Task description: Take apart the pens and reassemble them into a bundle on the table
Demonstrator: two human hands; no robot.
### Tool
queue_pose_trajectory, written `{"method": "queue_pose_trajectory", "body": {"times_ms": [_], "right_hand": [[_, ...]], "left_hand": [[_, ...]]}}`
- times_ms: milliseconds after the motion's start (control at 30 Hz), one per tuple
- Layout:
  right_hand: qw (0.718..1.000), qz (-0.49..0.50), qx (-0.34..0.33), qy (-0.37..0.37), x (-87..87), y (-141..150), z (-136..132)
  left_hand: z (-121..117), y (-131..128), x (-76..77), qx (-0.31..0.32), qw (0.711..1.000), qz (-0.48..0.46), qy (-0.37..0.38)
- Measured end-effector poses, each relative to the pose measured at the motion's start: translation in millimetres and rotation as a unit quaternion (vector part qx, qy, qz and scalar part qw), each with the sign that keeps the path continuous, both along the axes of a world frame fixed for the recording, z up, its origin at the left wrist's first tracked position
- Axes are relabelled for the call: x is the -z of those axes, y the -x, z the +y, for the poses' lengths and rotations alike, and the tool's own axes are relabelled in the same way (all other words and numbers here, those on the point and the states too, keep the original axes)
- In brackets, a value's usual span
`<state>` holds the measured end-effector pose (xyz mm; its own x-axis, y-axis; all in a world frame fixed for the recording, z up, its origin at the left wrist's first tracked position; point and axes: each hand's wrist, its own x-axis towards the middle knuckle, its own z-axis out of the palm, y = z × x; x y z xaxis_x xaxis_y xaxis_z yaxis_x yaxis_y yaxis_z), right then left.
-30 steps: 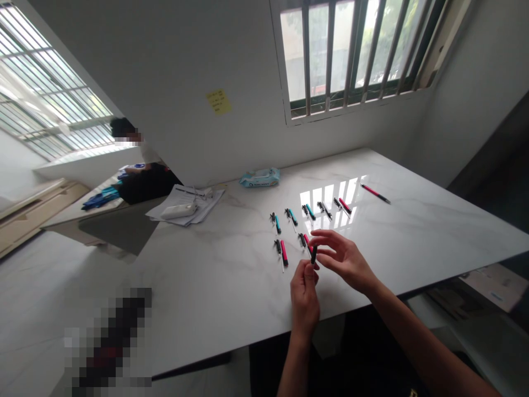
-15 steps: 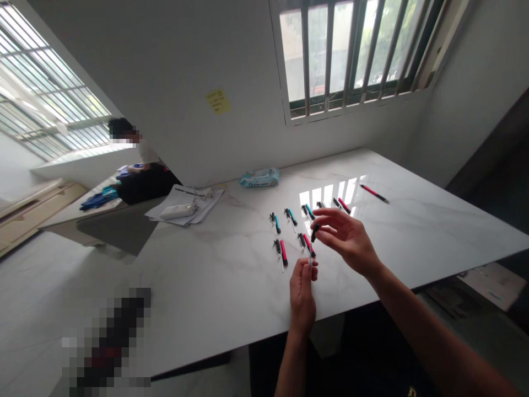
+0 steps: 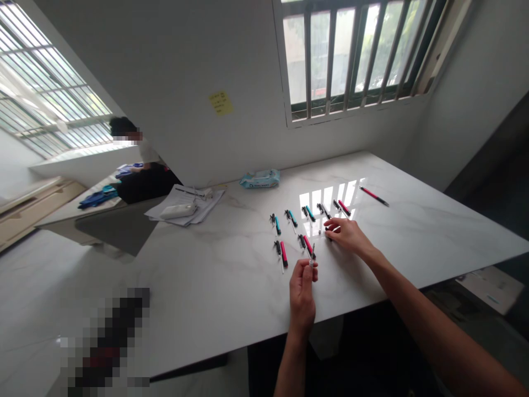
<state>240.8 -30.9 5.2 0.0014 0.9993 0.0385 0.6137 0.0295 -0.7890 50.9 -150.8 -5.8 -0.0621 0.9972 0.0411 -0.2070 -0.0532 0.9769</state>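
Far left of the wipes pack (image 3: 259,178), a co-worker (image 3: 142,176) sits by a blue cloth (image 3: 99,196). Nearer the pack, also to its left, loose papers (image 3: 185,212) lie on the white marble bench (image 3: 206,286), under a white pouch (image 3: 177,210); contents not identifiable.

Right of the pack and toward the viewer: disassembled pen sets (image 3: 278,225), each a coloured barrel beside a small black part. Count: five sets in the far row (three teal, one black, one red), two red sets in the near row. Judged state: seven sets lie apart, one piece is in hand, and one assembled-looking red-and-black pen (image 3: 374,195) lies alone, furthest right.

Left hand (image 3: 303,298), just right of the near row: narrow grip, pinching a slim white part (image 3: 311,262) upright, dark tip uppermost.

Right hand (image 3: 347,237), low over the bench between the rows: fingers curled, close to a small white piece (image 3: 335,228). Cannot tell whether it is held.
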Motion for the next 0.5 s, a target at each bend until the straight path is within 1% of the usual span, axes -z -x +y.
{"method": "queue_pose_trajectory", "body": {"times_ms": [200,367,433,500], "right_hand": [[1.0,-0.02,-0.004,-0.001,-0.7,6,3],[1.0,-0.005,-0.002,-0.022,-3.7,4,-6],[0.999,0.025,-0.022,-0.035,-8.1,4,-15],[0.994,0.078,-0.077,-0.029,-14.4,6,-27]], "left_hand": [[0,0,0.9,0.001,1.0,-0.008,0.0],[0,0,1.7,-0.001,1.0,-0.011,-0.002],[1,0,1.7,-0.003,1.0,-0.011,-0.005],[1,0,0.8,-0.002,1.0,-0.012,-0.009]]}}
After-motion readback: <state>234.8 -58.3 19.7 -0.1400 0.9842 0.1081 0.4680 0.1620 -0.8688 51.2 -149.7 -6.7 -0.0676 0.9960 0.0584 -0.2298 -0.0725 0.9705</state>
